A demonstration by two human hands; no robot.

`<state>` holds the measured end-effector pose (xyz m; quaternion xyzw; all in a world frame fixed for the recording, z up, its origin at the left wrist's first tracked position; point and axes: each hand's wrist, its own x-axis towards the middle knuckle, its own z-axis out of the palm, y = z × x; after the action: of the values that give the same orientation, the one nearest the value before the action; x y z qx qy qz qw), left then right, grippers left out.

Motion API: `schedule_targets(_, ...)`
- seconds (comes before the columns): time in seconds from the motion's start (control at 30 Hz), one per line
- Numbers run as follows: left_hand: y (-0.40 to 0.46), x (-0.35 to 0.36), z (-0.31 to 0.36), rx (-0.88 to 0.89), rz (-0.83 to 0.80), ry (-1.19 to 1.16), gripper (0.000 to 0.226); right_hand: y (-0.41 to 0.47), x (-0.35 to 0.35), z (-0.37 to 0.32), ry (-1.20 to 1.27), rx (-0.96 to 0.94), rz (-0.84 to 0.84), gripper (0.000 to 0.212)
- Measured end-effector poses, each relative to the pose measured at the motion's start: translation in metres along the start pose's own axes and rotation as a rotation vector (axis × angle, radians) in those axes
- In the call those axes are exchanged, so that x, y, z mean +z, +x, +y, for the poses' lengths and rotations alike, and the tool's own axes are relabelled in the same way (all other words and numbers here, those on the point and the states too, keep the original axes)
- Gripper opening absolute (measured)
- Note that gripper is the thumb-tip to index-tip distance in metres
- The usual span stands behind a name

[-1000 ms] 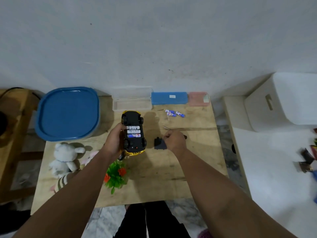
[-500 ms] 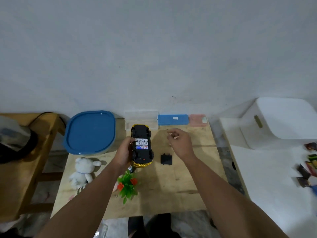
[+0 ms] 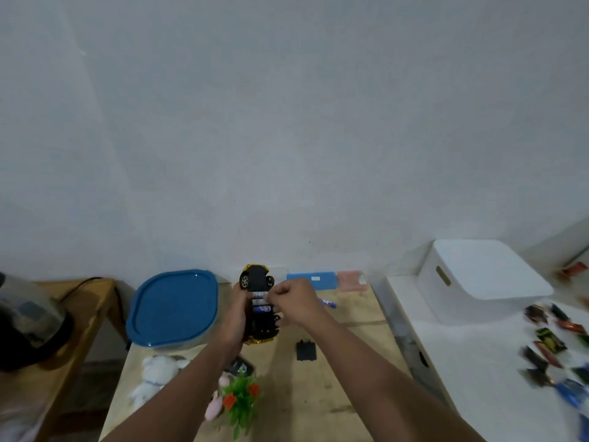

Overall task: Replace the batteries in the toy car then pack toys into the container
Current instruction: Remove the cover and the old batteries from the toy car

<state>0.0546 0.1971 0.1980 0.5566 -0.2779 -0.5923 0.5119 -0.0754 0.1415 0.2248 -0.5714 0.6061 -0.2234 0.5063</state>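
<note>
My left hand (image 3: 235,315) grips the yellow and black toy car (image 3: 256,281), held upside down above the wooden table (image 3: 344,378). Its battery bay is uncovered and shows batteries (image 3: 262,309) in a row. My right hand (image 3: 294,302) is curled over that bay, fingertips pinching at one battery. The black battery cover (image 3: 306,350) lies on the table to the right of the car. Loose batteries (image 3: 329,303) peek out behind my right wrist. A round container with a blue lid (image 3: 173,309) stands at the table's back left.
A white plush toy (image 3: 156,374), a pink toy (image 3: 214,406) and a plastic plant (image 3: 242,400) lie at the front left. Blue (image 3: 310,279) and pink (image 3: 350,277) boxes line the wall. A white bin (image 3: 478,279) and scattered packets (image 3: 548,339) sit on the right counter.
The camera tilted up. My left hand raised the car a little, and my right hand moved left from near the loose batteries onto the car's battery bay.
</note>
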Motion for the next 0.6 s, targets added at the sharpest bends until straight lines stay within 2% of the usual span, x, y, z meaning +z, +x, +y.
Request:
schedule_targets(0.13, 0.001, -0.009, -0.006, 0.035, 0.007, 0.089, 0.051, -0.008, 0.003, -0.012, 0.236, 0.174, -0.061, 0.019)
schedule_targets(0.37, -0.003, -0.020, -0.019, 0.080, -0.038, 0.192, 0.043, -0.005, 0.007, 0.008, 0.429, 0.404, -0.133, 0.018)
schedule_targets(0.53, -0.001, -0.026, -0.018, 0.088, -0.074, 0.233, 0.032, -0.003, 0.013, 0.015, 0.534, 0.439, -0.138, 0.016)
schedule_targets(0.6, 0.003, -0.028, -0.017, 0.099, -0.090, 0.250, 0.036, -0.003, 0.016, 0.015, 0.558, 0.436, -0.110, 0.017)
